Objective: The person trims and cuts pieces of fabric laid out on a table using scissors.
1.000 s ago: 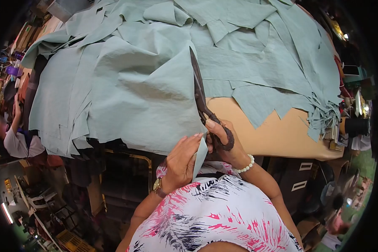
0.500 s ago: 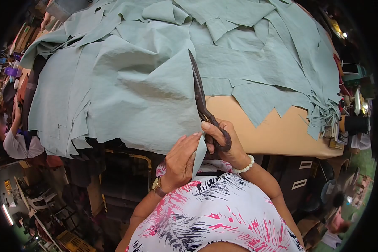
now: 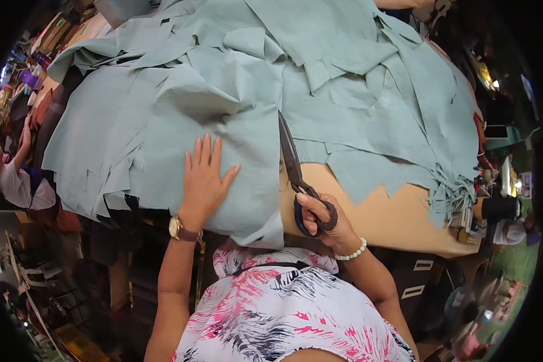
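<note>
A large grey-green sheet of cloth or leather (image 3: 247, 181) lies over the table, its straight right edge beside the scissors. My left hand (image 3: 206, 175) rests flat on this sheet, fingers spread. In my right hand (image 3: 326, 220) is a pair of long dark scissors (image 3: 291, 158), fingers in the wrapped handles. The blades look closed, or nearly so, and point away from me along the sheet's right edge. Whether the tips touch the sheet I cannot tell.
More grey-green pieces (image 3: 368, 145) with jagged edges overlap across the table, and thin strips (image 3: 449, 196) bunch at the right. A tan tabletop (image 3: 368, 223) shows at the front right. Another person (image 3: 18, 178) is at the far left, and someone's arm (image 3: 404, 3) shows at the top.
My left hand has let go of the sheet's near edge and moved left and forward, flattening onto it. The scissors have shifted slightly toward me, still in my right hand.
</note>
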Demonstrator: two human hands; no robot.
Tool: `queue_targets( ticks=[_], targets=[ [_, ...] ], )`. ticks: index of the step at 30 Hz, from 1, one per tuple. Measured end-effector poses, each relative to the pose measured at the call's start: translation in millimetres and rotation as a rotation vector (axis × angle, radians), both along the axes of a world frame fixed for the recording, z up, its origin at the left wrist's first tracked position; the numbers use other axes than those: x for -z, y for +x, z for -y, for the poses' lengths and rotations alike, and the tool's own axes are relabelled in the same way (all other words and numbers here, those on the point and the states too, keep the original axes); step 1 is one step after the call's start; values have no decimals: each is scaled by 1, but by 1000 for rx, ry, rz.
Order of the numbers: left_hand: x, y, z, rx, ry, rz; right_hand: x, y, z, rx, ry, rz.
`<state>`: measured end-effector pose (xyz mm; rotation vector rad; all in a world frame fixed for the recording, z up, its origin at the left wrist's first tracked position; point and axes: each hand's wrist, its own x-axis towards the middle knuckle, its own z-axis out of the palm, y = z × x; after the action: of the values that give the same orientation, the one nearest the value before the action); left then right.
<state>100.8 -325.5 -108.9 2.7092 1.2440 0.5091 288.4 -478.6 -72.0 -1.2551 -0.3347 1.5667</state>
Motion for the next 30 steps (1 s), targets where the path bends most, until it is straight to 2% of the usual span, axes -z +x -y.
queue_targets(
  ticks=[5, 9, 11, 12, 14, 16, 19, 22, 26, 30],
  targets=[
    [-17, -13, 72, -146, -12, -96, -9, 22, 10, -213, -73, 32],
    [-44, -25, 98, -131, -164, -23, -17, 35, 32, -448, -149, 242],
    [-56, -26, 79, -75, -179, 7, -23, 35, 40, -429, -208, 233],
    [-56, -19, 67, -12, -4, 100, -23, 36, 44, -411, -205, 220],
    [-54, 2, 43, 96, 30, 268, -21, 36, 51, -402, -203, 219],
    [-27, 19, 21, 249, 91, 309, -18, 39, 56, -413, -206, 250],
    [-10, 41, 9, 211, 82, 161, -8, 42, 63, -399, -207, 223],
    [12, 40, 7, 94, -34, 61, -5, 43, 61, -368, -200, 160],
    [16, 39, 13, 21, -52, 12, -3, 46, 61, -345, -144, 119],
    [12, 39, 18, -5, -128, 6, -6, 47, 50, -426, -158, 201]
  ],
)
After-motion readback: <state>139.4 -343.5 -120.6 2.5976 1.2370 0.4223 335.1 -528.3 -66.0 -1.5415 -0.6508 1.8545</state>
